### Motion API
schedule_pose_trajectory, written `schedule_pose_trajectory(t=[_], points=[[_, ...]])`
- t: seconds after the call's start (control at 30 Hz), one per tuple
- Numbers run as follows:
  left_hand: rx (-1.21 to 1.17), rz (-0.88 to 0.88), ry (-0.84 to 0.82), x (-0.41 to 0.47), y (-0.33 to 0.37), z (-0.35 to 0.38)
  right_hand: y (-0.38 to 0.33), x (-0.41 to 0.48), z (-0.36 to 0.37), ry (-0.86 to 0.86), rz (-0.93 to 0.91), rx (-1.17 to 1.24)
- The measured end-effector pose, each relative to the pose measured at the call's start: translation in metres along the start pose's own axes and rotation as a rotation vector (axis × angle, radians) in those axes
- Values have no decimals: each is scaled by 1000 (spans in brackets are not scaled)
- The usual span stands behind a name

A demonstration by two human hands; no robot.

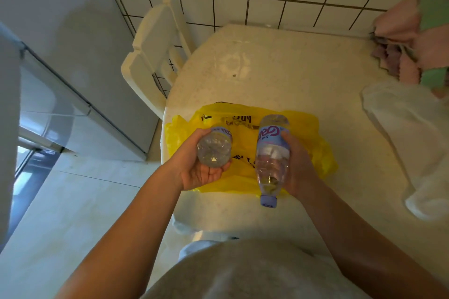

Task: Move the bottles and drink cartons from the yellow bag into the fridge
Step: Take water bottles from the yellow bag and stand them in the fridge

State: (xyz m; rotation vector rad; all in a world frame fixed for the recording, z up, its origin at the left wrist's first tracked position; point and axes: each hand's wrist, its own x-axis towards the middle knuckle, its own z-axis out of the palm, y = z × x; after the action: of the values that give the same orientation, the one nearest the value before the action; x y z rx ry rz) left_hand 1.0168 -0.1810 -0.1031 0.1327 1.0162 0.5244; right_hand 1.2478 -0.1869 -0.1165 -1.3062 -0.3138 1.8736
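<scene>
Head view — two bottles (213, 150) (273, 153) — left hand (194, 167) grips one, right hand (300, 170) the other

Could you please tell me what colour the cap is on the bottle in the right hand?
Pale purple; the cap shows best in the head view.

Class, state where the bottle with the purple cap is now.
The capped bottle is right of centre in the head view, in the right hand over the yellow bag, beside the other bottle in the left hand.
</scene>
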Motion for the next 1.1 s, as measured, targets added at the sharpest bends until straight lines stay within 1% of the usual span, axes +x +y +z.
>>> schedule_pose_trajectory(t=[0.13, 0.2, 0.3, 0.37, 0.5, 0.57, 0.63, 0.73, 0.8, 0.9, 0.97, 1.1], points=[[5, 62, 31, -12, -37, 8, -8, -8, -4, 80, -93, -105], [-11, 135, 75, -15, -59, 11, -13, -15, -8, 100, -132, -185], [-36, 244, 136, -24, -93, 10, -19, -24, -16, 157, -138, -299], [-74, 295, 166, -35, -116, 9, -19, -31, -21, 158, -184, -312], [-206, 397, 202, -59, -165, 1, -5, -48, -29, 102, -225, -315], [-278, 457, 267, -68, -191, -8, 9, -53, -31, 72, -215, -351], [-329, 490, 334, -80, -215, -17, 26, -62, -28, 16, -145, -399], [-408, 535, 358, -103, -246, -24, 56, -83, -19, -100, 54, -331], [-521, 596, 371, -118, -265, -32, 75, -99, -9, -150, 184, -309], [-659, 666, 294, -141, -292, -49, 108, -124, 7, -215, 404, -325], [-734, 671, 233, -156, -309, -66, 137, -138, 22, -321, 532, -390], [-812, 690, 265, -192, -344, -112, 206, -162, 63, -535, 673, -449]])
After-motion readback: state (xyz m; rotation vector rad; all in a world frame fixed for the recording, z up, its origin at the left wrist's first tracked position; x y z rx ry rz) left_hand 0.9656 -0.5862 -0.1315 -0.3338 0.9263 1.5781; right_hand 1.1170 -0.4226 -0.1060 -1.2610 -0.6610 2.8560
